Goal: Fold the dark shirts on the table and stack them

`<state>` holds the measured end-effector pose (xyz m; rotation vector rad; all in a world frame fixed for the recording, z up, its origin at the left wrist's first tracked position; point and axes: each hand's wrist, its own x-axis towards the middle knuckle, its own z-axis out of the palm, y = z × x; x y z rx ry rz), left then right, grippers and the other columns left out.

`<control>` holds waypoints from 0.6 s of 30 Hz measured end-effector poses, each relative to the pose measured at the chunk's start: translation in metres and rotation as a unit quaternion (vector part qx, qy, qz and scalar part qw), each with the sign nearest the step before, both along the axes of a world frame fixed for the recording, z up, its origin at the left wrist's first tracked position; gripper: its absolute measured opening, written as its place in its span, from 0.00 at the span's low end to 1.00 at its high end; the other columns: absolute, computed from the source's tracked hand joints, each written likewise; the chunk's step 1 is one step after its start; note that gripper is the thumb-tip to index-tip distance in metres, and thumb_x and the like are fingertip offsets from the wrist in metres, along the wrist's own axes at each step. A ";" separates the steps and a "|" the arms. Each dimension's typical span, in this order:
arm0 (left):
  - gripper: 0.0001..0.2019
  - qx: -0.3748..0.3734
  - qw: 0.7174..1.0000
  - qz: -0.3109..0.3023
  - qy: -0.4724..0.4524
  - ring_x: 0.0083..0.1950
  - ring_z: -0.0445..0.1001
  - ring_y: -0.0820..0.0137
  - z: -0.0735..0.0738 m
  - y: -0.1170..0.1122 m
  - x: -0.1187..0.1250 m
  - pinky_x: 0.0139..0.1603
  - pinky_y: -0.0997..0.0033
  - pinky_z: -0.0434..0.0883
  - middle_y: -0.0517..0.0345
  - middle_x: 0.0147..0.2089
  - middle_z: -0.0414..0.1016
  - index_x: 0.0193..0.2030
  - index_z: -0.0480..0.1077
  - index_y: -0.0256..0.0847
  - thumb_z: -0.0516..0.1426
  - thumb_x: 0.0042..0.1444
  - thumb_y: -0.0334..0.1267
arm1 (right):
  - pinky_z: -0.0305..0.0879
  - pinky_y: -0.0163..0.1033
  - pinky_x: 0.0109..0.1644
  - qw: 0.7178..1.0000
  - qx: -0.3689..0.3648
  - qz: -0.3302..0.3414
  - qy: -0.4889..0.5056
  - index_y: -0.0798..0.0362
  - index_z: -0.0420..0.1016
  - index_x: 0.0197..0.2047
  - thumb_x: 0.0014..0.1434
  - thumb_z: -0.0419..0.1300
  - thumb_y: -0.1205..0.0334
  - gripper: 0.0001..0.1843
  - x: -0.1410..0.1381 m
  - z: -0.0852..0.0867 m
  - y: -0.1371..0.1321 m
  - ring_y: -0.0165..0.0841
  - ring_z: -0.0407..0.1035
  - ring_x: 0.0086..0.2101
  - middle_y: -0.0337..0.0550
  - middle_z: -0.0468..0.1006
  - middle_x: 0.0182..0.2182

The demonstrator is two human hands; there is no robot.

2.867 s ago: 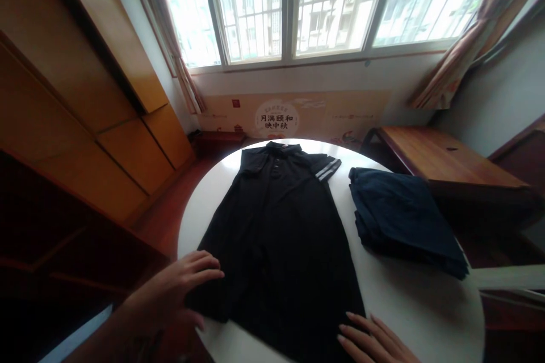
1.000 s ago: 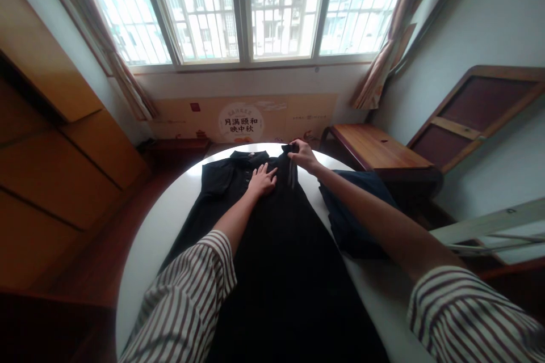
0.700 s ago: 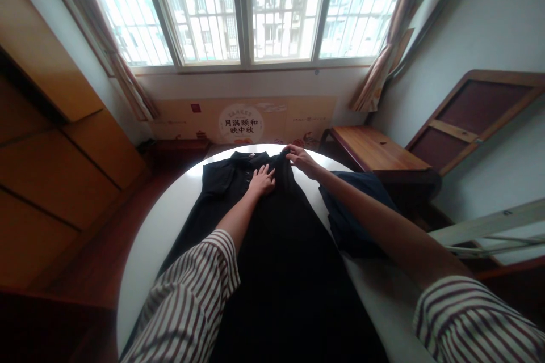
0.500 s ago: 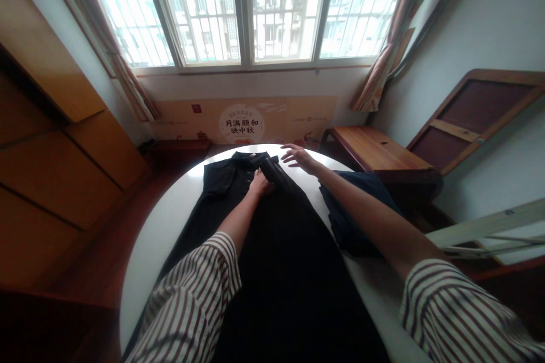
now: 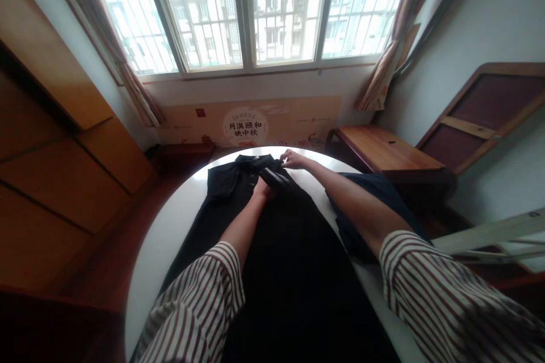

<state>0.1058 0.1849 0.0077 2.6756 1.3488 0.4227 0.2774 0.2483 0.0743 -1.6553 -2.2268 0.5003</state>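
A long black dress [image 5: 293,261] with a collar, a buttoned front and short sleeves lies spread on a white round table [image 5: 157,244]. My left hand [image 5: 264,186] is closed on its right-hand sleeve, which is folded inward over the chest; the fingertips are partly hidden under the cloth. At the right shoulder, beside the collar, my right hand [image 5: 293,159] pinches the edge of the black cloth. The left-hand sleeve [image 5: 223,180] is folded in over the front.
Dark blue folded cloth [image 5: 392,195] lies at the table's right side, partly behind my right forearm. Beyond it stand a wooden side table [image 5: 387,147] and a leaning wooden panel [image 5: 481,108]. Wooden cabinets [image 5: 46,170] line the left; a barred window [image 5: 281,11] is ahead.
My right hand has come in from beside the collar and closed on the cloth at the right shoulder. The left hand keeps its hold on the sleeve, whose folded edge has shifted slightly.
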 end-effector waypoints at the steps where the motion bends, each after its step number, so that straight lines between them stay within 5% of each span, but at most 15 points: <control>1: 0.22 0.002 1.000 -0.001 0.006 0.64 0.64 0.41 -0.001 0.000 0.000 0.68 0.40 0.55 0.32 0.61 0.69 0.62 0.67 0.30 0.55 0.63 0.38 | 0.69 0.43 0.51 1.000 0.006 -0.019 -0.010 0.56 0.78 0.44 0.58 0.65 0.63 0.10 0.003 0.000 0.000 0.36 0.72 0.44 0.45 0.74 0.47; 8: 0.23 0.015 0.997 0.063 0.030 0.68 0.61 0.50 -0.001 -0.002 0.000 0.70 0.53 0.55 0.37 0.64 0.66 0.63 0.65 0.31 0.53 0.62 0.33 | 0.71 0.50 0.51 0.991 0.014 -0.113 -0.069 0.55 0.71 0.55 0.66 0.60 0.56 0.17 0.022 0.005 -0.016 0.39 0.71 0.48 0.49 0.73 0.52; 12: 0.24 0.018 0.994 0.108 0.030 0.69 0.57 0.49 0.003 -0.006 0.000 0.69 0.52 0.56 0.36 0.66 0.64 0.65 0.63 0.31 0.52 0.63 0.36 | 0.66 0.48 0.56 0.996 0.023 -0.044 -0.077 0.56 0.75 0.49 0.60 0.65 0.59 0.15 0.011 0.012 -0.046 0.44 0.70 0.51 0.54 0.75 0.50; 18: 0.21 0.004 0.994 0.093 0.048 0.67 0.60 0.53 0.003 -0.010 0.000 0.68 0.53 0.57 0.40 0.62 0.69 0.62 0.66 0.35 0.53 0.63 0.35 | 0.63 0.44 0.58 0.993 0.051 0.089 -0.061 0.51 0.66 0.62 0.46 0.72 0.57 0.40 -0.016 -0.005 -0.115 0.48 0.66 0.56 0.54 0.69 0.59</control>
